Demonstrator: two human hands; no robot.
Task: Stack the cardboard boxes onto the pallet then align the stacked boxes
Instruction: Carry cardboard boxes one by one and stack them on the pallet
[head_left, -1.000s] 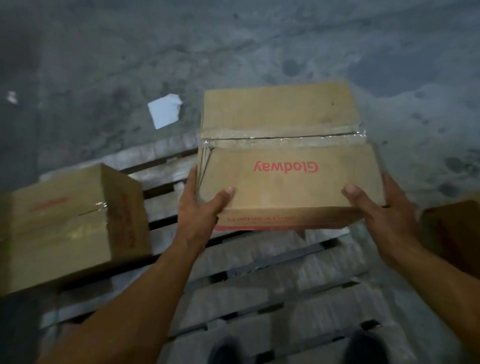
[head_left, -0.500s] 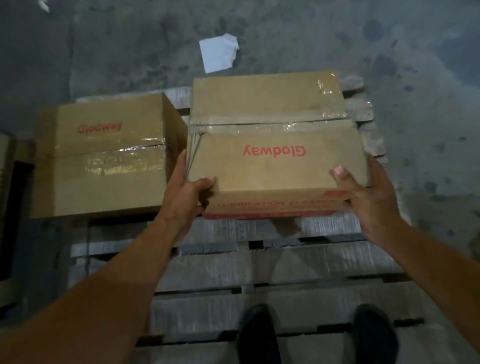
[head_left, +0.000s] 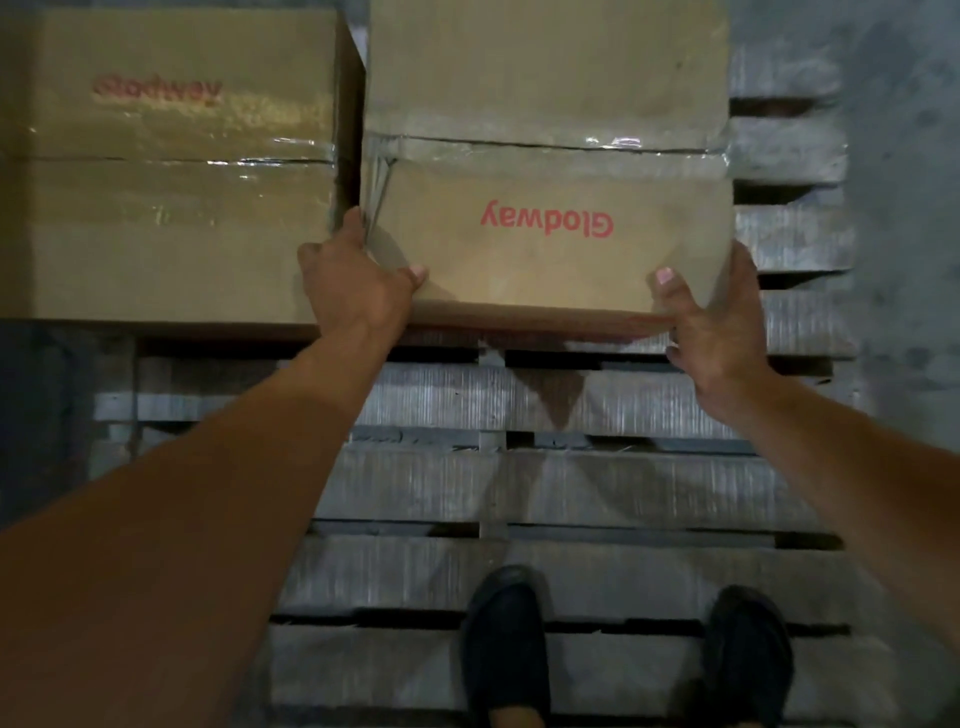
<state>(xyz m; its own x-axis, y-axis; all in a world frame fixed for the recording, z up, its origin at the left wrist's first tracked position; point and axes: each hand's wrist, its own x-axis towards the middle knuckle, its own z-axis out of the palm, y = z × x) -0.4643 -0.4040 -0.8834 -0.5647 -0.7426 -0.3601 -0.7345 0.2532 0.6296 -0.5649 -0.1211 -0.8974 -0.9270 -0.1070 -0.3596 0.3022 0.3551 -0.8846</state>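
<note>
1. The held box is over the far right part of the pallet, just beside the neighbour box, with a thin dark gap between them. I can't tell whether its base is fully down on the slats.
2. The left hand is clamped on the near left corner of the held box, thumb on top and fingers wrapped down the side in the gap.
3. The right hand is clamped on the near right corner, thumb on the top face and fingers curled at the lower edge.
4. Handling, my guess: the two-handed corner hold suggests some weight. The walls look stiff, with no sag showing.
5. Clear tape runs glossy across the top seam and is likely slick, so keep the grip on bare cardboard at corners and bottom edges.
6. The left flap edge looks slightly split near the left fingers, so don't pull there.
7. Risk: the left fingers could get pinched if the box is slid tight against its neighbour.
8. The neighbour box sits on the pallet's far left, with its near face roughly in line with the held box.
9. The person's shoes stand on the near slats, and there is concrete floor to the right.
</note>
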